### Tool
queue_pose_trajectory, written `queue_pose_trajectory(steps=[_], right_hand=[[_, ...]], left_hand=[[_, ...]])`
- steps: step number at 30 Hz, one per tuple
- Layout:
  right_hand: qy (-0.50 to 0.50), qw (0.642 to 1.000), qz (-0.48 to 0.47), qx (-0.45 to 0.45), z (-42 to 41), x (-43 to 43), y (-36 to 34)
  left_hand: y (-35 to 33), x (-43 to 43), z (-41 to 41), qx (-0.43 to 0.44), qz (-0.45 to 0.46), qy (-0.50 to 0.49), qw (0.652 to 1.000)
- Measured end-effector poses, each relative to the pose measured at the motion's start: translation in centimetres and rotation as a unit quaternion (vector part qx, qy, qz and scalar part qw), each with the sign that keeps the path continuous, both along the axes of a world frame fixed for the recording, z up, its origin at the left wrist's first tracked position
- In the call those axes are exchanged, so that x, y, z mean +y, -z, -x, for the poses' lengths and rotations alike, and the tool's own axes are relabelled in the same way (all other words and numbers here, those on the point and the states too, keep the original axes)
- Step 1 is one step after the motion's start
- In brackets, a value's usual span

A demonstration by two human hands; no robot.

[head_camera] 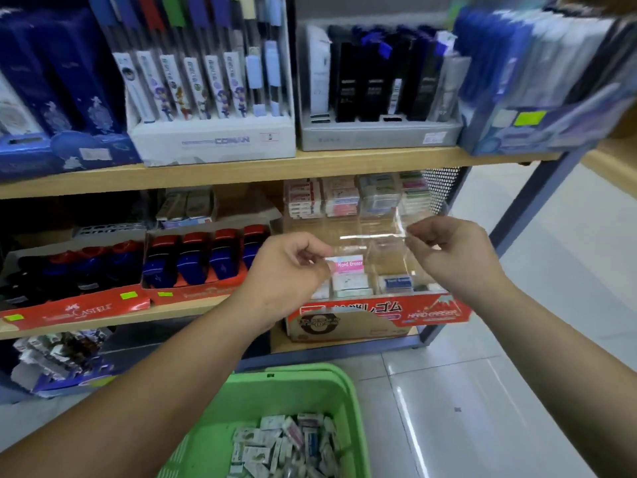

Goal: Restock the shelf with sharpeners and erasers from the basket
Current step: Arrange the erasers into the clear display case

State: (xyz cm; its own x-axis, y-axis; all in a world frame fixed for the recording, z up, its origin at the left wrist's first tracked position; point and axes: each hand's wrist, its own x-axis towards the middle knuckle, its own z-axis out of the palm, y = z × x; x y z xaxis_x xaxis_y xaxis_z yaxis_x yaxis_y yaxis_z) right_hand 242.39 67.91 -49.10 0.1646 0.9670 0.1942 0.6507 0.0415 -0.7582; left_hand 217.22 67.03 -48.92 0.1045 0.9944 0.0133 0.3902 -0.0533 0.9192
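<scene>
Erasers [293,443], small wrapped packs, lie heaped in the green basket [296,370] at the bottom of the view, nearer than the red display box [379,315]. The basket's near end is cut off by the frame and the pack labels are too blurred to read.

Above the basket and right in front of the display box, both hands hold a clear film [372,236] stretched btwn them. L hand [289,270] has fingers curled, thumb and fingertips pinched on the film's left edge. R hand [455,257] pinches the right edge the same way. The film's outline is hard to trace; only glare lines show it.

A pink "Hard Eraser" pack [350,264] sits by the L fingertips; can't tell if it's inside the film or in the box behind it. More packs, white and blue, stand in the box's clear compartments.

Left of the box, a red tray [79,310] holds red-topped blue and black items [203,260], too blurred to name.

Behind the box, stacked packs [358,196] fill the shelf back, w/ a mesh panel [441,188] at their right.

Above the box, the next shelf [241,167] carries pen boxes [213,143], tops cropped.
</scene>
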Motion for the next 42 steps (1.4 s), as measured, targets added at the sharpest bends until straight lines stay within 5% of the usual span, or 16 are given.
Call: queue_pose_trajectory(steps=[12,14,17,19,20,23,25,29,36,39,42], right_hand=[[0.116,0.984,-0.064,0.116,-4.0,-0.5,1.9],[0.103,0.983,-0.052,0.146,-4.0,-0.5,2.4],[0.089,0.980,-0.040,0.175,-3.9,-0.4,2.6],[0.086,0.981,-0.035,0.172,-3.8,-0.4,2.5],[0.085,0.982,-0.034,0.165,-3.7,-0.4,2.4],[0.058,0.992,-0.012,0.113,-3.6,-0.6,2.1],[0.024,0.999,0.035,0.008,-3.5,-0.9,1.8],[-0.043,0.988,0.047,-0.140,-2.5,-1.6,0.9],[-0.216,0.967,-0.006,-0.133,2.8,-6.4,-0.3],[-0.307,0.926,0.087,-0.203,6.1,-9.3,1.0],[-0.396,0.841,0.184,-0.320,8.0,-12.1,4.4]], left_hand=[[2.1,5.1,-10.3,0.227,-0.052,0.075,0.970],[2.4,4.8,-10.4,0.314,-0.093,0.090,0.940],[2.9,4.5,-10.6,0.490,-0.209,0.125,0.837],[3.0,4.3,-10.7,0.520,-0.225,0.131,0.813],[3.1,4.3,-10.6,0.514,-0.221,0.144,0.816],[2.2,4.0,-9.4,0.333,-0.133,0.140,0.923],[1.6,3.7,-8.3,0.234,-0.104,0.102,0.961],[0.2,1.8,-5.4,0.192,-0.112,0.045,0.974],[1.4,-5.8,0.5,0.114,-0.077,-0.002,0.991],[4.8,-8.8,3.2,0.109,0.008,0.013,0.994],[9.8,-11.5,6.3,0.136,0.092,0.053,0.985]])
